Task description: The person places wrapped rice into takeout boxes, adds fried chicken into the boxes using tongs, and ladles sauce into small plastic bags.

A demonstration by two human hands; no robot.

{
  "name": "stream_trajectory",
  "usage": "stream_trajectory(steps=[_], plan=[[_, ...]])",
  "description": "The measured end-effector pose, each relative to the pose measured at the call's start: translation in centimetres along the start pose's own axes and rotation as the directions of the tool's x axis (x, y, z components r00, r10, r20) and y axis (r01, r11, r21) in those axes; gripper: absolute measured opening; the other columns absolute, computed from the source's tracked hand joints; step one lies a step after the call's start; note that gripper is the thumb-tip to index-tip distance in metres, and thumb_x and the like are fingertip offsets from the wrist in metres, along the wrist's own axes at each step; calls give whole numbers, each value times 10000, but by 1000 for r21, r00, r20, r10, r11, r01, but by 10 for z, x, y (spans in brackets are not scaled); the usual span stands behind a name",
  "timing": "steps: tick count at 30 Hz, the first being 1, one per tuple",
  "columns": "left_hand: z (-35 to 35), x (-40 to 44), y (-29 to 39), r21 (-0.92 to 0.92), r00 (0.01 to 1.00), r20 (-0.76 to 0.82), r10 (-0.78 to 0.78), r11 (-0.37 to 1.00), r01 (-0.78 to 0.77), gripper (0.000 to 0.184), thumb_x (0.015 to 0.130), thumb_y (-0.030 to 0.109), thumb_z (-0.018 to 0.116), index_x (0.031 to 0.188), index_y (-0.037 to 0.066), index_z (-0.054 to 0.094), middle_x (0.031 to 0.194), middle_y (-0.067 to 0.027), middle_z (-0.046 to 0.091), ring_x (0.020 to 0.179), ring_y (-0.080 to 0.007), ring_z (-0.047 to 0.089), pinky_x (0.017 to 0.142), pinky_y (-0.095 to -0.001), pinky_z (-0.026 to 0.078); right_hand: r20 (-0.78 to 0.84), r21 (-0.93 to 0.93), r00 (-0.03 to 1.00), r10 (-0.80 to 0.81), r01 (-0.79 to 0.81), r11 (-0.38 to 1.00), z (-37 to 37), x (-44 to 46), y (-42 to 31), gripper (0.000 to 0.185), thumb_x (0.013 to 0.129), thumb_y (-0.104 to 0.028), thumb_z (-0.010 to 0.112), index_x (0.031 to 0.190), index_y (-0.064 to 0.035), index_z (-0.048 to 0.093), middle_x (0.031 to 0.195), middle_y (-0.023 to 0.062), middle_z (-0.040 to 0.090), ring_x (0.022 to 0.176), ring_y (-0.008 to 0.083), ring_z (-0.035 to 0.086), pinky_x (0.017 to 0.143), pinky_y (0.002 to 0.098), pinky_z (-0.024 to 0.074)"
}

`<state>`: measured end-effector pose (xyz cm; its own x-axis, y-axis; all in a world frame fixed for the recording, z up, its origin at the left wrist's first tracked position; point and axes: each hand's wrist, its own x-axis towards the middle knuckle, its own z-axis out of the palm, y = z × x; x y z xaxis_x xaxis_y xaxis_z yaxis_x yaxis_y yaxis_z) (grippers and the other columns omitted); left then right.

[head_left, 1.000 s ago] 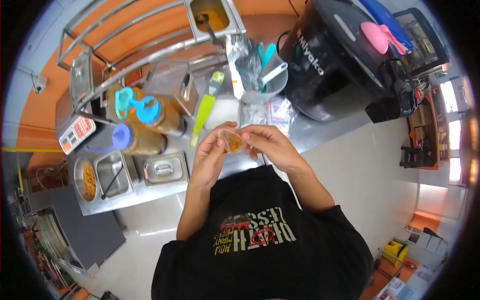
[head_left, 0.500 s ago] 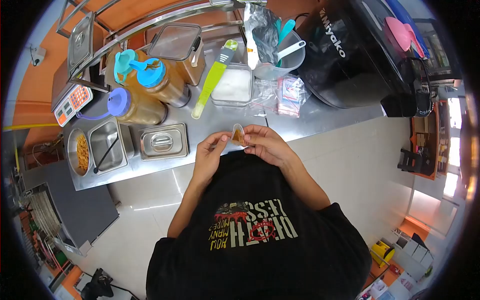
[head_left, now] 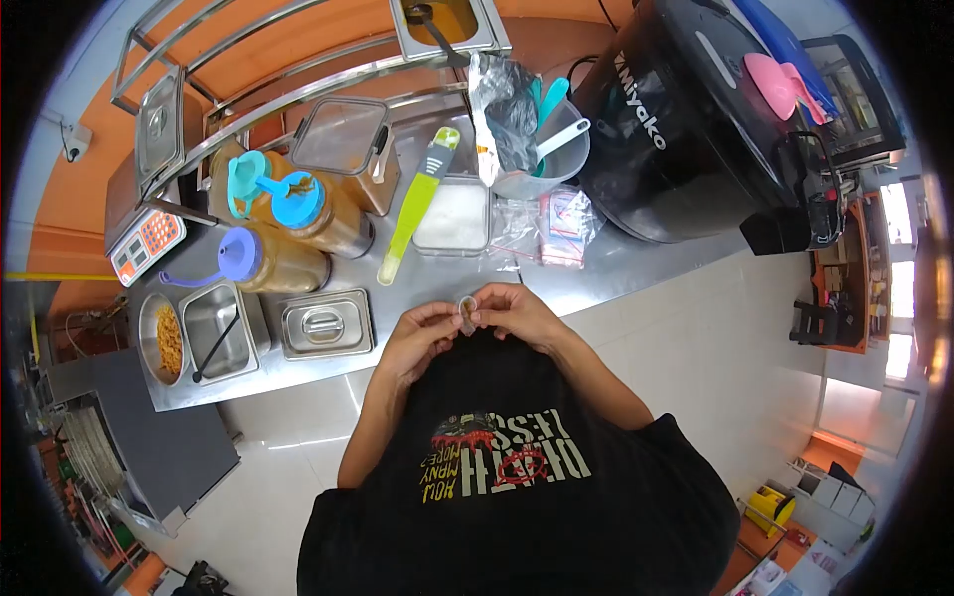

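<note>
In front of my shirt, at the counter's front edge, I hold a small clear plastic bag (head_left: 467,307) with something brown inside. Its rounded mouth faces up. My left hand (head_left: 419,336) pinches the bag's left side between thumb and fingers. On the opposite side, my right hand (head_left: 517,316) is closed on it in the same way. Fingers cover much of the lower part. Beyond the hands lie a green-and-grey strip-shaped tool (head_left: 417,209), a square container of white granules (head_left: 453,221) and a packet of clear plastic bags (head_left: 564,226).
Lidded jars (head_left: 283,260) of brown contents stand at left, near a lidded steel pan (head_left: 326,324), an open steel pan (head_left: 221,323) and a bowl of orange-brown bits (head_left: 164,343). A black Miyako appliance (head_left: 656,129) and a tub with utensils (head_left: 556,164) stand at right.
Both hands have drawn the bag slightly lower, closer to my body, and the bag's mouth looks rounder. The camera view has shifted, showing more of the back shelf.
</note>
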<state>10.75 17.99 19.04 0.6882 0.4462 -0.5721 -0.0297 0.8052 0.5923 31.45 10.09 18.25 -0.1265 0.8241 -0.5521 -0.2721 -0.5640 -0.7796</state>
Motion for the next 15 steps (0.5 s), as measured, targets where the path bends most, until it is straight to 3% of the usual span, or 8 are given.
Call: stream_trajectory(steps=[4, 7, 10, 13, 15], plan=[[2, 2, -6, 95, 983, -166, 78, 993, -63, 141, 888, 88, 747, 1013, 52, 693, 897, -50, 709, 649, -58, 539, 553, -184, 415, -39, 16, 999, 32, -31, 999, -3, 0, -2, 178, 909, -190, 738, 1035, -81, 677, 903, -20, 678, 814, 60, 613, 612, 210, 466], [3, 8, -14, 127, 951, -200, 234, 969, -212, 107, 887, 77, 739, 973, 57, 679, 863, -68, 719, 573, -51, 494, 520, -181, 389, -38, 245, 995, 89, -77, 966, -4, 1, -3, 162, 912, -176, 732, 1034, -84, 680, 920, -8, 686, 821, 70, 622, 628, 213, 474], [9, 7, -14, 160, 929, -262, 262, 961, -226, 86, 892, 53, 721, 968, 45, 681, 827, -70, 725, 615, -60, 576, 543, -188, 426, -70, 280, 991, 112, -89, 956, -2, 1, -6, 144, 915, -170, 723, 1015, -78, 675, 902, 1, 687, 809, 87, 636, 646, 248, 499], [13, 17, -28, 367, 776, -304, 552, 820, -439, 71, 877, 35, 705, 942, 16, 686, 773, -82, 725, 619, -92, 632, 558, -223, 480, -187, -88, 967, -170, 156, 984, 7, 7, 0, 116, 871, -144, 727, 953, -82, 675, 776, 39, 696, 707, 155, 674, 621, 307, 521], [11, 17, -36, 589, 715, -300, 631, 713, -382, 69, 864, 32, 695, 926, 1, 691, 743, -83, 722, 633, -105, 657, 572, -245, 508, -288, -521, 892, -349, 159, 839, 17, 4, -7, 123, 827, -134, 724, 919, -74, 668, 705, 76, 683, 659, 218, 684, 604, 345, 525]])
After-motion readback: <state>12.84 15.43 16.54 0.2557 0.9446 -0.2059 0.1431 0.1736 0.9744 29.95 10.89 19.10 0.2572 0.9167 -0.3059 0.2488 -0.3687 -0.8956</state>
